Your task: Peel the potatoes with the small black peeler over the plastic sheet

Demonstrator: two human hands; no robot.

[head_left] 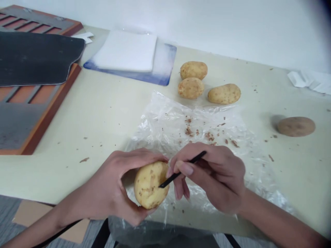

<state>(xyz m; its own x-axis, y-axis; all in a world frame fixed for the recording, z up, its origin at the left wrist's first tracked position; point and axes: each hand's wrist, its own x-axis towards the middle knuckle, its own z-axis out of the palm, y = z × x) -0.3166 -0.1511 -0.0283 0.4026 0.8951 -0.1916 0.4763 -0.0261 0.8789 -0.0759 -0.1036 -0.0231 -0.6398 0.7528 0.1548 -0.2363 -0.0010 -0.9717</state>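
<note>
L hand [117, 184] grips yellowish potato [149, 187] w/ brn specks & scabs, R hand [217, 175] pinching thin blk tool [170, 178].

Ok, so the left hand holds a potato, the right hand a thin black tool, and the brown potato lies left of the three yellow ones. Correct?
No: the head view shows the brown potato lying right of the three yellow potatoes. The left hand does hold a potato, and the right hand a thin black tool.

Single head-worn camera; looks forward and down, from close above table [103, 113].
</note>
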